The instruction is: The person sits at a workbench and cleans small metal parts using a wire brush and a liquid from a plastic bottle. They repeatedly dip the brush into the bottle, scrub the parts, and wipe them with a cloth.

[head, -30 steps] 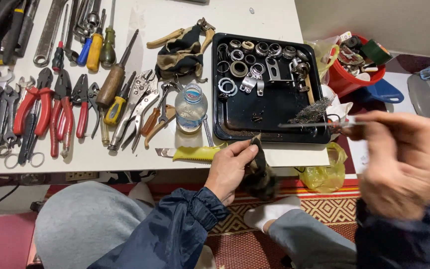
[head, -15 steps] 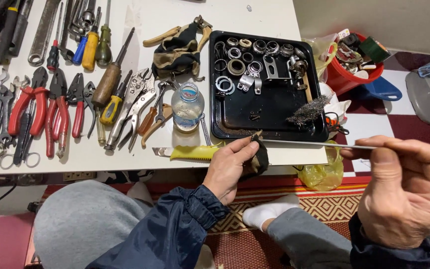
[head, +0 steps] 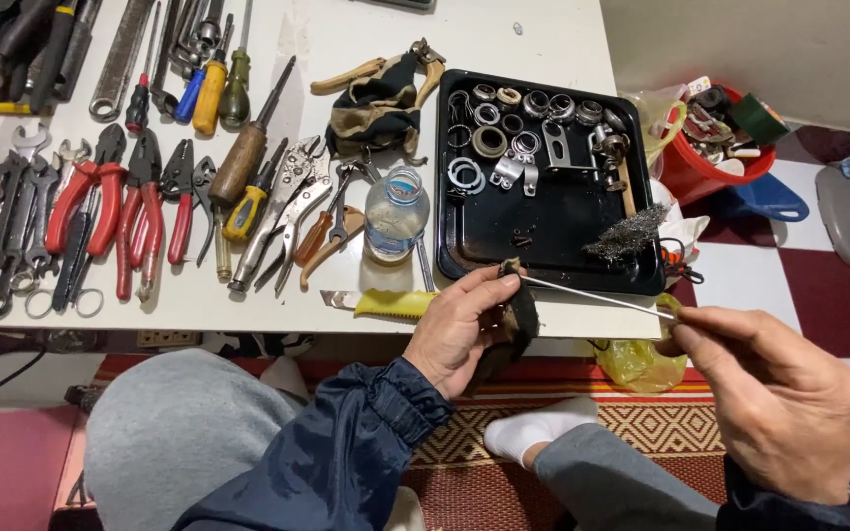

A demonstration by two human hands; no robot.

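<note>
The left hand [head: 464,324] is closing its fingers around a dark rag [head: 516,320] wrapped on one end of a thin metal rod [head: 592,295] — the right hand [head: 769,393] is pinching the other end — just in front of the black tray [head: 553,226] at the table edge [head: 248,310].

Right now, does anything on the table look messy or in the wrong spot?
Mostly tidy: pliers and screwdrivers lie in rows, small metal parts sit in the black tray. One oddity: a yellow-handled tool lies at the very table edge, beside the left hand, where a bump might knock it off.
</note>
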